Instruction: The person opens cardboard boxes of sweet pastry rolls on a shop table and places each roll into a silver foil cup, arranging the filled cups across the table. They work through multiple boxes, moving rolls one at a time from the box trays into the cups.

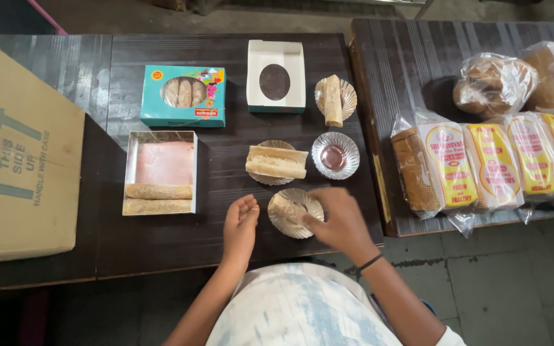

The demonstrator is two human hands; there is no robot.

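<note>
Soft, even daylight, sharp focus throughout, mild glare on the plastic bread bags (482,166)

Pretty tight past the right hand's fingers (312,214): foil cups (335,155) and a pastry plate (276,162) just beyond. Left of the left hand's fingers (246,206) there's bare counter (161,240) below the open tray (161,173).

Right hand (335,221) rests fingers on a roll (288,207) in the nearest foil cup (290,224). Left hand (241,224) curled just beside the cup, touching the table (161,240). Beyond: two rolls on a cup (276,162), an empty cup (335,156), an open tray (160,172) with two rolls, a teal box (183,95).
</note>
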